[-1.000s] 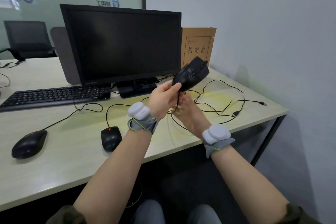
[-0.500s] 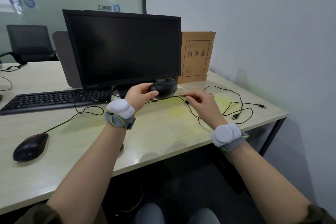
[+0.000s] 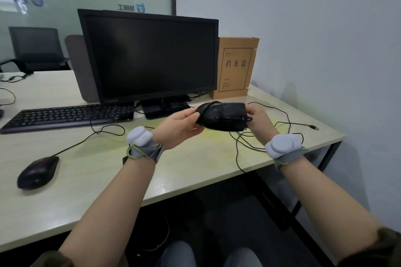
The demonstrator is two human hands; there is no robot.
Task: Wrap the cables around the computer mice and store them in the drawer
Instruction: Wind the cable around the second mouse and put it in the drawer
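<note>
I hold a black wired mouse (image 3: pixel 223 117) sideways just above the desk, in front of the monitor stand. My left hand (image 3: pixel 175 130) grips its left end. My right hand (image 3: pixel 259 121) holds its right end, fingers curled where the cable meets the body. The thin black cable (image 3: pixel 286 119) trails in loose loops over the desk to the right and ends in a USB plug (image 3: pixel 314 127). A second black mouse (image 3: pixel 38 172) lies at the desk's left front, its cable running toward the keyboard. No drawer is in view.
A black monitor (image 3: pixel 152 56) stands behind the hands, with a black keyboard (image 3: pixel 67 116) to its left. A brown file box (image 3: pixel 236 67) stands against the wall at the back right. The pale desk (image 3: pixel 195 165) ends near the wall. An office chair (image 3: pixel 36 47) stands far left.
My left hand brought the mouse down from chest height toward the monitor stand, then turned it sideways. My right hand left the loose cable and came onto the mouse's right end.
</note>
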